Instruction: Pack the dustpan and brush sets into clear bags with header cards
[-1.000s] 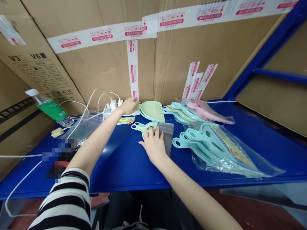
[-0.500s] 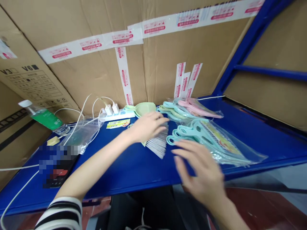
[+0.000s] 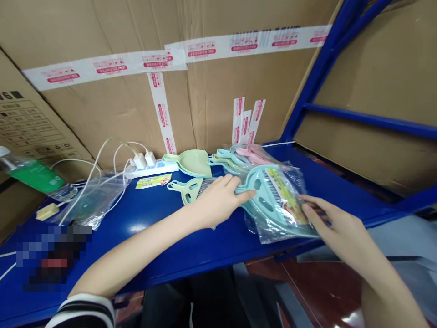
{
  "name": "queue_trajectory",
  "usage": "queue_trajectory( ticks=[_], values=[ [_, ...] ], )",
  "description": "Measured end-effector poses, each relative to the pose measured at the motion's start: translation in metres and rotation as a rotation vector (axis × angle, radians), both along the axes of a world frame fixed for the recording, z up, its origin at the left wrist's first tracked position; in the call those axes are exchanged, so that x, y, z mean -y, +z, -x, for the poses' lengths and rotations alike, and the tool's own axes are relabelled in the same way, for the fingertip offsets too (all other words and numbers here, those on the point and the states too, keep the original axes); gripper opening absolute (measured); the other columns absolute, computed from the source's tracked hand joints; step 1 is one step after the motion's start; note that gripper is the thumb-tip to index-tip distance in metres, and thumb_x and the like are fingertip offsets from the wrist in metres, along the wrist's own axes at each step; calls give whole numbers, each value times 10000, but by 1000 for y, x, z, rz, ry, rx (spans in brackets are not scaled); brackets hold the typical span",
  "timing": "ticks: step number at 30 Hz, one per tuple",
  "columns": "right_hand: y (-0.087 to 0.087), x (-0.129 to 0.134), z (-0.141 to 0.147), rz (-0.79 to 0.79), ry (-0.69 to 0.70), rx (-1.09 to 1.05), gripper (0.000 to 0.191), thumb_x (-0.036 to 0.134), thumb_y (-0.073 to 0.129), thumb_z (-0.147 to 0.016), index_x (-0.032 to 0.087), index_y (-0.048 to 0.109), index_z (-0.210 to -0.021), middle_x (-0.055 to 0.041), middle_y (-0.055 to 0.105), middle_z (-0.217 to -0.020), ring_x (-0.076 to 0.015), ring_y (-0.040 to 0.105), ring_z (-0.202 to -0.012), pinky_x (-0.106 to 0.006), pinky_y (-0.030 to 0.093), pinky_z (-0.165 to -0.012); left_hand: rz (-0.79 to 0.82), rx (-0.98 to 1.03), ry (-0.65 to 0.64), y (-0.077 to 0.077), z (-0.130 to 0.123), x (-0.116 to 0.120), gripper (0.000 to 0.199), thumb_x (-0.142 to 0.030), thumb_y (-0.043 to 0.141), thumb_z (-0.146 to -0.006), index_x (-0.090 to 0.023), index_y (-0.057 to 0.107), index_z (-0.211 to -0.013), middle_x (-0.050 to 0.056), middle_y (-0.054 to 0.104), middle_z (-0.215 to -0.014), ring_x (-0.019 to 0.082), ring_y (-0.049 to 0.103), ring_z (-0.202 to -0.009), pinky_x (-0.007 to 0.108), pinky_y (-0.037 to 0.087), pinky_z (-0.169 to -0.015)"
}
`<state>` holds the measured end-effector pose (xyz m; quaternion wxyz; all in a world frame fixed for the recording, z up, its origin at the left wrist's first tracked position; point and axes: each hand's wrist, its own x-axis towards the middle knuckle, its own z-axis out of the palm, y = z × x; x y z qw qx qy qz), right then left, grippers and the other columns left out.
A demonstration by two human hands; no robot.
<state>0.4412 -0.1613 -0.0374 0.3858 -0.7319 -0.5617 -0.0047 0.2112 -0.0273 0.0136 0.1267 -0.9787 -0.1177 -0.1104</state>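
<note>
Left hand (image 3: 218,201) is flat-ish on the near side of the bagged dustpan set (image 3: 275,202), fingers extended and close together, tips on the teal dustpan rim through the plastic. Right hand (image 3: 329,221) is at the bag's right edge, thumb on top, fingers partly behind the bag; it looks like a loose pinch on the plastic, but the view is poor, so can't confirm. The set lies tilted on the blue shelf (image 3: 146,237), its lower corner over the shelf's front edge. Left palm covers most of a loose brush (image 3: 205,187), bristles mostly hidden; the pale green dustpan handle (image 3: 180,191) sticks out left of it. Behind: a larger green dustpan (image 3: 193,163), then more bagged sets (image 3: 232,157), partly overlapped and hard to separate, pink one (image 3: 254,154) at the back. Left side: power strip (image 3: 150,169) with two chargers (image 3: 143,160), cables, clear bag (image 3: 94,200), and water bottle (image 3: 34,176), cut off by the frame. Pixelated patch (image 3: 51,257) on the shelf: can't tell what it is.
</note>
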Motion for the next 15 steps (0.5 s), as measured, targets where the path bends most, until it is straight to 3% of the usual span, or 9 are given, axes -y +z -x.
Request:
queue_trajectory(
  ticks=[3,7,15],
  values=[
    [12,-3,17,36,61,-193,443,561,459,-864,208,670,-1031,-105,739,-877,-230,675,-664,-327,542,-556,9,26,2,8,34,6,513,-50,458,-885,-223,509,-1365,119,554,-1130,236,529,-1042,367,501,-869],
    [19,-12,43,72,247,-393,483,592,511,-844,212,619,-1120,-67,672,-810,-188,629,-603,-295,526,-500,60,117,21,11,83,14,437,-99,390,-946,-218,526,-1343,121,540,-1120,225,523,-1024,361,510,-845],
    [20,-25,105,288,662,-571,221,426,482,-907,244,502,-1030,-20,512,-931,-148,622,-707,-261,499,-569,184,184,216,0,176,43,489,-92,392,-957,-310,485,-1385,72,546,-1115,188,538,-1009,302,485,-850]
  ],
)
